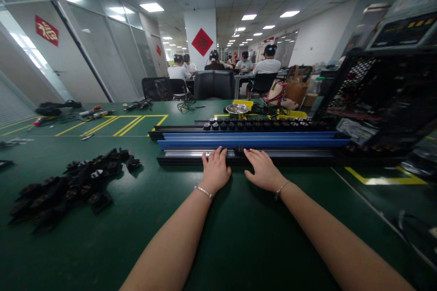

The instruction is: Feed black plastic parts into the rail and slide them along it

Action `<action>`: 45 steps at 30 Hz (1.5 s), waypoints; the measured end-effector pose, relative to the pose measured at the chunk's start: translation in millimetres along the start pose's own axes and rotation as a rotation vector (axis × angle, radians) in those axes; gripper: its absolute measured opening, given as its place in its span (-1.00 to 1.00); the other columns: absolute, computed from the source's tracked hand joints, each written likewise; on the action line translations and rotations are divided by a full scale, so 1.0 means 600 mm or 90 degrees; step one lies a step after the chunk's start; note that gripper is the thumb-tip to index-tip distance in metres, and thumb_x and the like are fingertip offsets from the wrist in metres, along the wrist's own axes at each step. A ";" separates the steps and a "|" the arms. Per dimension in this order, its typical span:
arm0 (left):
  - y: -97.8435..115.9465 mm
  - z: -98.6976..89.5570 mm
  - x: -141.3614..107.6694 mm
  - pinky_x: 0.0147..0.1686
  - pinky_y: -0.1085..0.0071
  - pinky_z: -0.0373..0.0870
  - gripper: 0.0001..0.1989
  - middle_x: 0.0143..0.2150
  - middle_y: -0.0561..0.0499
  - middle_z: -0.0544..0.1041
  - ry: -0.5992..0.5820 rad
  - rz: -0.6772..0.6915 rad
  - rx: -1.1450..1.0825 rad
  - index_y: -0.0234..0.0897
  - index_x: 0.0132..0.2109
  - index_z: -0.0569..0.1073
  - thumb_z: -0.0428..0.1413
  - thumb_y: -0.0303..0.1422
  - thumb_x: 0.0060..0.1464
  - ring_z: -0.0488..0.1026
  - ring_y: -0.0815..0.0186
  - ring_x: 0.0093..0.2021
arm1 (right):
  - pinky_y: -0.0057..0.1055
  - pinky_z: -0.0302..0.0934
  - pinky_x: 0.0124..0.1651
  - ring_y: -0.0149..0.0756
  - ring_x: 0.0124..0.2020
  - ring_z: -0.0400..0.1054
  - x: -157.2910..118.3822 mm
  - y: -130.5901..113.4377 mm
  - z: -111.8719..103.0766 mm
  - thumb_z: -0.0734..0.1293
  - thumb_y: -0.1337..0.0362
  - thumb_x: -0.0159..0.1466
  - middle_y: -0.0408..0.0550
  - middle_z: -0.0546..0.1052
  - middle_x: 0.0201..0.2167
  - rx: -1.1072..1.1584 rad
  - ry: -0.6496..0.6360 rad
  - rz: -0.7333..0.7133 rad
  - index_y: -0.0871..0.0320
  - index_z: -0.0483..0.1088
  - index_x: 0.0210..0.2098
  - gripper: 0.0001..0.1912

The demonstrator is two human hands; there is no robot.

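Observation:
My left hand (217,171) lies with its fingers stretched over a long black rail (184,160) with a silvery inner channel. My right hand (263,169) rests on the same rail, fingers extended to the left. Between the fingertips of both hands sits a small black part (239,150) in the channel; whether the fingers press on it I cannot tell. Just behind the rail runs a long blue rail (252,140). Farther back, a row of small black fittings (239,124) stands along another dark rail.
To the left lies a heap of black plastic parts (78,182). At the back are a metal bowl (237,108), a yellow tray (244,103) and cables. A dark open-framed machine (368,95) stands at right. Several people sit at tables beyond an office chair (214,85).

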State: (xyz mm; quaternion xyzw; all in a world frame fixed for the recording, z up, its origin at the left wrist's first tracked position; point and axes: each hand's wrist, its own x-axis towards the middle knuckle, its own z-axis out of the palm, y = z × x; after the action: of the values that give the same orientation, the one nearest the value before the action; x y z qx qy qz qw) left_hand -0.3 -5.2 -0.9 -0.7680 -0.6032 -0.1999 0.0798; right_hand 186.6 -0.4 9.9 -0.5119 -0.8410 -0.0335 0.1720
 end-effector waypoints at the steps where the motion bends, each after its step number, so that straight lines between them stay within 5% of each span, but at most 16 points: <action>1: 0.001 0.000 0.000 0.25 -0.07 -0.20 -0.40 0.30 -0.13 0.17 -0.001 -0.002 -0.003 -0.23 0.26 0.12 -0.03 -0.26 0.07 0.08 0.11 0.25 | -0.02 -0.18 0.25 -0.07 0.24 0.01 0.000 -0.001 0.000 0.18 0.18 0.12 0.15 0.27 0.18 -0.002 -0.001 -0.001 0.26 0.05 0.26 -0.27; 16: 0.017 -0.016 0.003 0.18 -0.21 -0.19 -0.28 0.31 -0.06 0.14 -0.040 -0.010 0.017 0.15 0.30 -0.05 0.05 -0.24 0.03 0.07 0.01 0.26 | 0.08 -0.31 0.26 -0.06 0.27 -0.04 0.001 -0.011 0.011 0.19 0.16 0.10 0.08 0.18 0.25 -0.024 -0.024 0.000 0.17 -0.06 0.30 -0.21; 36: 0.020 -0.011 0.001 0.14 -0.29 -0.17 -0.31 0.32 -0.10 0.11 -0.034 0.033 0.031 0.19 0.29 -0.04 0.03 -0.24 0.06 0.06 -0.04 0.26 | 0.04 -0.25 0.28 -0.07 0.29 -0.10 0.002 -0.014 0.010 0.20 0.19 0.13 -0.07 0.15 0.28 -0.041 -0.022 -0.037 0.03 0.08 0.26 -0.32; 45: 0.023 -0.007 0.001 0.13 -0.28 -0.15 -0.40 0.32 -0.08 0.09 -0.028 0.035 0.070 0.23 0.26 0.06 0.01 -0.23 0.08 0.06 -0.08 0.26 | 0.17 -0.24 0.22 0.03 0.29 -0.11 0.002 0.006 0.015 0.19 0.23 0.18 -0.02 0.12 0.29 -0.134 0.037 0.076 -0.04 0.15 0.22 -0.41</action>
State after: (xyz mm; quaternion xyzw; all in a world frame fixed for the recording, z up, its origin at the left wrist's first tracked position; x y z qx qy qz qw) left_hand 11.9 -10.0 4.6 -0.7828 -0.5938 -0.1473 0.1136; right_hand 187.1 4.3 1.2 -0.5749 -0.7956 -0.1261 0.1438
